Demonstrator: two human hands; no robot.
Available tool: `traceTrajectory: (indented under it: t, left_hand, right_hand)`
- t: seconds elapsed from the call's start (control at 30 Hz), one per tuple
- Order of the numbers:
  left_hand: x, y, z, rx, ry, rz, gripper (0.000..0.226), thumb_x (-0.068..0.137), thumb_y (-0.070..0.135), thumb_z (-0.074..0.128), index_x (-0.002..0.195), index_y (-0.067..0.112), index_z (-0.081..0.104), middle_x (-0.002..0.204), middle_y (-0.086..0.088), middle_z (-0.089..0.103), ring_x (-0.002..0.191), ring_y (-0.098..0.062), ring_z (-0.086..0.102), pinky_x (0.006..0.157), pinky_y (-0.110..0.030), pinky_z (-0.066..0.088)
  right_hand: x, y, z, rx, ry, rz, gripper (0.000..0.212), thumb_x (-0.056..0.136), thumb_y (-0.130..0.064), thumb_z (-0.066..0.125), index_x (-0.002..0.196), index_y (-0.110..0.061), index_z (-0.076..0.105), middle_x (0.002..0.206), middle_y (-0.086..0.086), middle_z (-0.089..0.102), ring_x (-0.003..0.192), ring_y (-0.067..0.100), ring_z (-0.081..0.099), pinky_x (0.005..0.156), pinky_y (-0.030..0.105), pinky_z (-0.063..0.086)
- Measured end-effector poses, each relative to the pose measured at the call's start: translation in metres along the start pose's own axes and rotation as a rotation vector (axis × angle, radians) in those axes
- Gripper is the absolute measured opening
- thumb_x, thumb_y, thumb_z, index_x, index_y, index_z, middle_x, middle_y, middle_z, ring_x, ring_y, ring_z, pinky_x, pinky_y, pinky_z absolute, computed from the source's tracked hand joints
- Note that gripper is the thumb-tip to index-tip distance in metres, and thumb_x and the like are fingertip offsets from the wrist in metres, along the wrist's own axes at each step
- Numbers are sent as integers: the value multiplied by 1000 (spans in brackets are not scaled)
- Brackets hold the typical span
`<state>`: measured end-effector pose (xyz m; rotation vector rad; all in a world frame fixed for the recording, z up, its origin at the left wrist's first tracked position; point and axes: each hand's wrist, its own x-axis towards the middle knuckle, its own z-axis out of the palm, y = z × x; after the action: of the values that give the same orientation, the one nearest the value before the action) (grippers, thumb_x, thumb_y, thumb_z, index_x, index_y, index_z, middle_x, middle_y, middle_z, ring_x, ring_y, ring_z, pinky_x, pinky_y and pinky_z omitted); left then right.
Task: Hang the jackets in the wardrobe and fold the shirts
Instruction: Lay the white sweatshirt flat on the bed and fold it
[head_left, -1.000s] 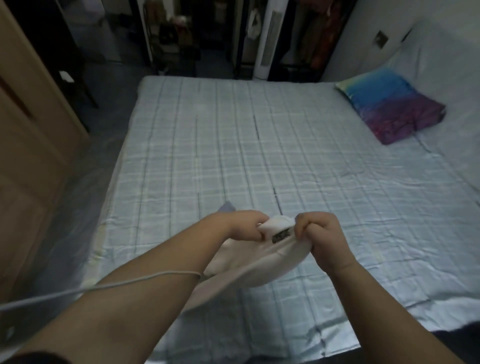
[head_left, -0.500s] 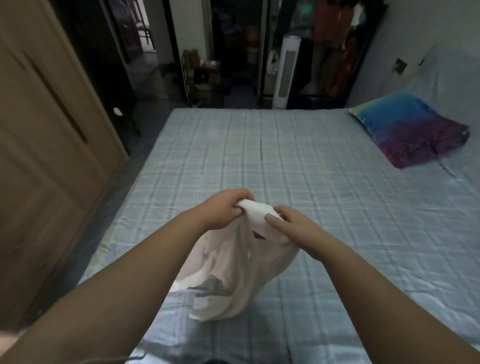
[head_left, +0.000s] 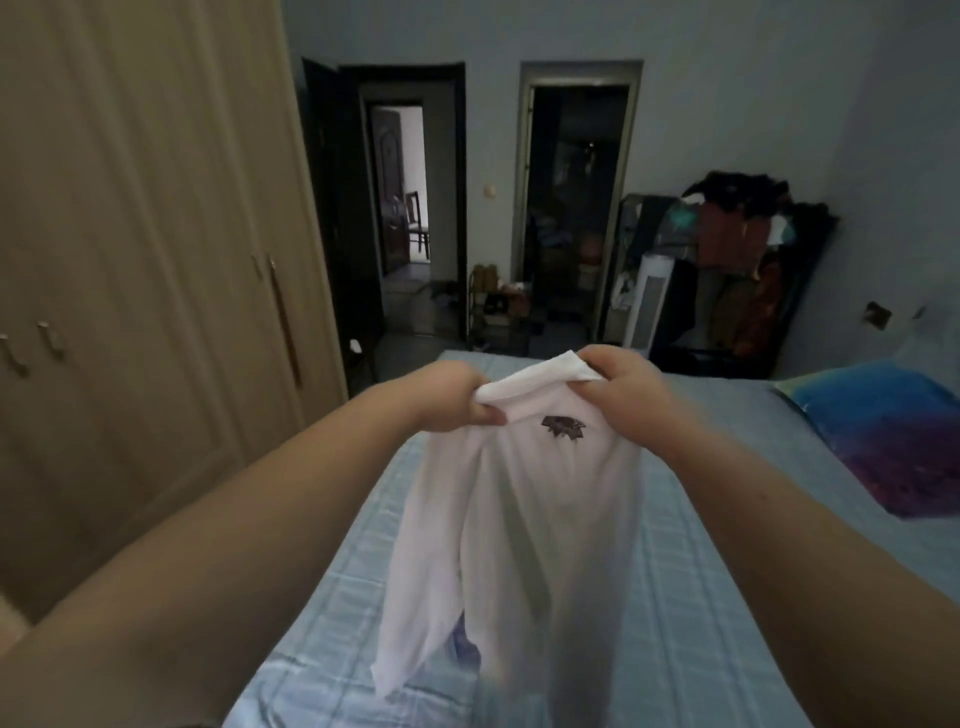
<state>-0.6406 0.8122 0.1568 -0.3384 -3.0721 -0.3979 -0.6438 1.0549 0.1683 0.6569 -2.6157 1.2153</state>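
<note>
Gripping its collar, my left hand and right hand now hold the shirt raised above the bed, ready for folding.

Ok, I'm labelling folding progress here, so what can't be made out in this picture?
All in the head view:
The white shirt: lower part blurred and cut by the bottom edge; sleeves lost in hanging folds.
The left hand and right hand: most fingertips tucked behind the collar.
The wardrobe: doors shut, inside hidden.
The far clothes rack: too dim and small to tell jackets from shirts.
</note>
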Motion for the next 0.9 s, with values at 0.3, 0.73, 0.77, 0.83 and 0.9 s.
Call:
traceTrajectory:
  t: [0.3, 0.73, 0.77, 0.83, 0.9]
  left_hand:
    - [-53, -23, -66, -273, 189, 62, 30, 78, 59, 70, 86, 30, 67, 86, 11, 64, 80, -10, 63, 70, -34, 53]
    - [-79, -25, -94, -437, 105, -6, 36, 73, 45, 82, 99, 33, 59, 99, 6, 68, 88, -17, 68, 80, -40, 59]
    - [-80, -27, -91, -405, 28, -24, 39, 71, 47, 83, 101, 33, 61, 99, 6, 70, 87, -16, 70, 81, -39, 59]
    - [-82, -31, -87, -411, -152, -48, 41, 70, 48, 84, 102, 30, 68, 98, 6, 75, 86, -16, 73, 85, -40, 59]
    - [-83, -31, -82, -505, -266, -54, 40, 74, 45, 83, 105, 23, 73, 99, 3, 77, 89, -17, 75, 89, -42, 58]
  right_hand:
    - [3, -70, -24, -54, 240, -97, 19, 99, -25, 41, 82, -31, 49, 82, -5, 57, 73, 14, 54, 59, 31, 37]
    - [-41, -95, -83, -352, 438, -144, 14, 96, -22, 41, 94, -35, 45, 80, -13, 56, 70, 10, 54, 57, 31, 41]
    - [-44, -91, -87, -389, 423, -140, 14, 96, -22, 42, 94, -35, 43, 79, -14, 54, 70, 9, 53, 57, 29, 40]
    - [-49, -83, -93, -455, 390, -140, 15, 97, -21, 42, 94, -36, 40, 78, -16, 51, 70, 6, 52, 55, 27, 36]
    - [-52, -73, -100, -477, 388, -139, 17, 97, -22, 42, 95, -38, 39, 77, -17, 50, 69, 5, 51, 54, 26, 32]
